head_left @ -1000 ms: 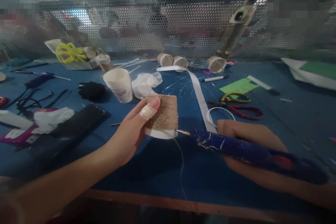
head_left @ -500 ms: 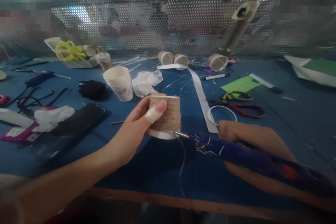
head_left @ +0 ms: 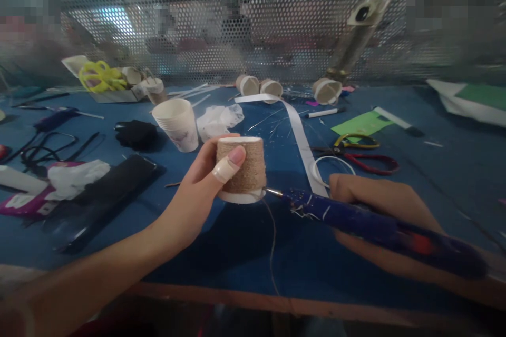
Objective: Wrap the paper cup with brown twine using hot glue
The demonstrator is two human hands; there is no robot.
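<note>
Blue table (head_left: 237,258) fills the foreground; at 7 o'clock the left hand (head_left: 193,200) is clamped round a twine cup (head_left: 243,168), held above the table at centre; at 4 o'clock the right hand (head_left: 375,197) is closed on a glue gun (head_left: 356,218), nozzle touching the cup's lower edge; paper cup (head_left: 177,124) at 11 o'clock; scissors (head_left: 356,155) at 2 o'clock; mesh (head_left: 276,21) at 12.
</note>
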